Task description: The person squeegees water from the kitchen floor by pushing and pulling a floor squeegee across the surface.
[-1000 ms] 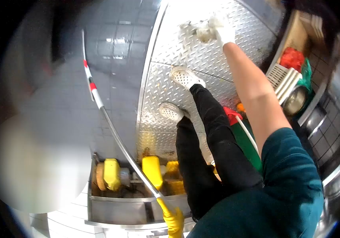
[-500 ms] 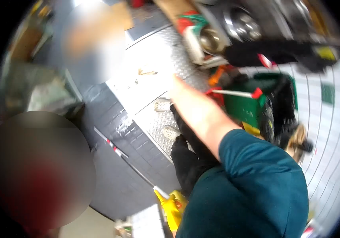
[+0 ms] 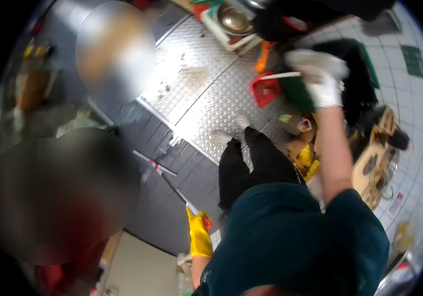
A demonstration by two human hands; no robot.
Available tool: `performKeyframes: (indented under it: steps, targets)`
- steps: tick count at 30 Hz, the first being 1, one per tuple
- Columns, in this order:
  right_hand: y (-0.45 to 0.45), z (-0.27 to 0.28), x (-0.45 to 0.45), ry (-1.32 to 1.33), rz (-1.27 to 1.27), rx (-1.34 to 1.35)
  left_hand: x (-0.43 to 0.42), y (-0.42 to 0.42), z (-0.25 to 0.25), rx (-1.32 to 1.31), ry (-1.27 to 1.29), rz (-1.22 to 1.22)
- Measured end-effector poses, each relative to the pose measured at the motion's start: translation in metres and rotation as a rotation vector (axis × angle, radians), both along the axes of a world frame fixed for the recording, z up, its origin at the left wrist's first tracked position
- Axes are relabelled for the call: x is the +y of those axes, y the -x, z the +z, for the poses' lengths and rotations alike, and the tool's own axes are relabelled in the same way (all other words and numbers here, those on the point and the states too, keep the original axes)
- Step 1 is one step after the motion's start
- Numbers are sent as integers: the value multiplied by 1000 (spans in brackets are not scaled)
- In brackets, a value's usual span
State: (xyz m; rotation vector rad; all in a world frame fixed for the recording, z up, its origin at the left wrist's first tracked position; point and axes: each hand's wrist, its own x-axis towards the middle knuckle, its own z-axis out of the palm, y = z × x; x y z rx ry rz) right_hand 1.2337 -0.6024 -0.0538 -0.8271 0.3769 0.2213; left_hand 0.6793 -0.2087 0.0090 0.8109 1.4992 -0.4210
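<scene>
My left hand (image 3: 199,232), in a yellow rubber glove, is closed around the handle of a floor squeegee (image 3: 174,188). The squeegee's blade rests on the dark tiled floor, with its pole slanting back to my hand. On the other side, my right hand (image 3: 324,92) looks covered in white and reaches over a green bin (image 3: 295,94) with a black liner (image 3: 358,74). A blurred whitish thing (image 3: 315,61) spreads out at its fingers; its kind is unclear. A red dustpan (image 3: 265,90) stands beside the bin, its white handle pointing toward my right hand.
A metal tread plate (image 3: 206,84) covers the floor ahead of my feet. Beyond the bin lies a metal bowl (image 3: 234,20) in a white crate. Cardboard and rubbish (image 3: 304,153) sit near my right leg. A pale cabinet (image 3: 140,266) stands at the lower left.
My right arm has swung from over the tread plate to the right, over the bin. The view has shifted and turned. My left hand keeps hold of the squeegee.
</scene>
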Motion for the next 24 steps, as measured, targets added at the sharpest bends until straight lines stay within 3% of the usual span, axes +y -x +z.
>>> performKeyframes:
  steps: [3,6,9,11,14,17,19,21,22,23,24]
  targets:
    - [-22,79,-128,167,-218,-48,3,2,-19,163,-56,-15]
    - [-8,221,-90,779,-198,165,1,-7,-14,161,-85,-113]
    - [17,243,-107,1493,278,439,-17,-50,-19,71,-87,-49]
    - [13,235,-103,1685,278,377,-27,-76,-31,105,-76,-154]
    - [30,165,-58,1448,-204,-38,-40,-139,-17,143,-64,-267]
    - [66,124,47,1403,-14,-316,-58,-159,-29,108,-196,-469]
    - [95,95,117,1246,352,-325,-62,-185,-1,94,-99,-416]
    - [112,57,161,1311,777,-419,-56,-219,36,80,53,-321]
    - [117,47,184,1202,947,-305,-58,-213,31,-47,59,-107]
    - [121,28,198,1187,1042,-421,-59,-221,39,-37,40,-160]
    - [121,22,214,1038,1109,-352,-61,-237,54,-24,23,-215]
